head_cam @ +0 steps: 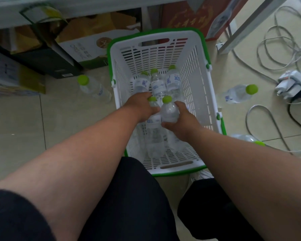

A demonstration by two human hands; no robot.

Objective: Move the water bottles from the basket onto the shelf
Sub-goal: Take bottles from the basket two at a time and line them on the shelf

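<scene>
A white basket with a green rim (201,87) stands on the floor in front of my knees. Several clear water bottles with green caps lie inside it; three (157,86) rest side by side at the far end. My left hand (141,106) grips the neck of one bottle (154,133) just below its cap. My right hand (180,121) holds another bottle (169,110) around its body, cap pointing away from me. The pale shelf edge (59,9) runs along the top left.
Loose bottles lie on the tiled floor: one left of the basket (94,88), one to its right (238,93), another near my right forearm (248,138). Cardboard boxes (87,47) sit under the shelf. Cables and a power strip (292,84) sprawl at right.
</scene>
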